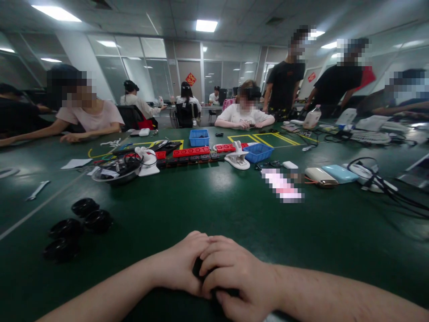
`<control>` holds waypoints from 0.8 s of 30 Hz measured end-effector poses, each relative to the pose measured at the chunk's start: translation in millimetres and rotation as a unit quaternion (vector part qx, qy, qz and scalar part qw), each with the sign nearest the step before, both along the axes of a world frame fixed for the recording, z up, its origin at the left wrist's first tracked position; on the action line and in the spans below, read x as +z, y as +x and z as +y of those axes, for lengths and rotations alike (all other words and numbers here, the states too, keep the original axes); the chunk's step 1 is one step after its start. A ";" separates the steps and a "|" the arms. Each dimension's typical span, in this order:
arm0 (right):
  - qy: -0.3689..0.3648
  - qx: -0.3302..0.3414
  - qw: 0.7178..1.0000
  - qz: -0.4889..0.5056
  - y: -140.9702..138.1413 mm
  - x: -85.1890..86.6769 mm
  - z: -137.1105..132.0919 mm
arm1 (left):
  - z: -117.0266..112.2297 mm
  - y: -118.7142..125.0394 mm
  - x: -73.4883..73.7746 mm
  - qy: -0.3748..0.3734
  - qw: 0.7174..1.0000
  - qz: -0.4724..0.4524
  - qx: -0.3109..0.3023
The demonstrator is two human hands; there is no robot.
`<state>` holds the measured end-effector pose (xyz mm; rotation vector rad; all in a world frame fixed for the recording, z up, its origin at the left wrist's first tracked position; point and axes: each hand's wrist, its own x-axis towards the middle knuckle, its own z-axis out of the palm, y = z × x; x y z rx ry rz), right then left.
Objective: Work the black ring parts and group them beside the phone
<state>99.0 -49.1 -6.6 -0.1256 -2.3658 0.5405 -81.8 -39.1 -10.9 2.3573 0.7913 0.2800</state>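
My left hand (184, 266) and my right hand (239, 273) meet over the front of the green table (214, 201). Both have curled fingers, and the right fingers overlap the left ones. Something dark shows in the gaps between them, but the hands hide most of it and I cannot make out its kind. To the left lie several glossy black round pieces, the nearest being a black ring-like piece (60, 249). They sit close together, apart from my hands.
Farther back are a red power strip (191, 152), a white clip-on base (237, 156), a blue basket (259, 153), another blue basket (199, 137) and a bowl of cables (117, 172). A wrench (38, 190) lies left; a power bank (321, 177) lies right. People sit around the table.
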 end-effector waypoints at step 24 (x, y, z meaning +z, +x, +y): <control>-0.036 -0.075 0.996 -0.040 2.1 0.0 1.1 | -4.6 10.3 -9.5 0.035 0.996 0.002 0.077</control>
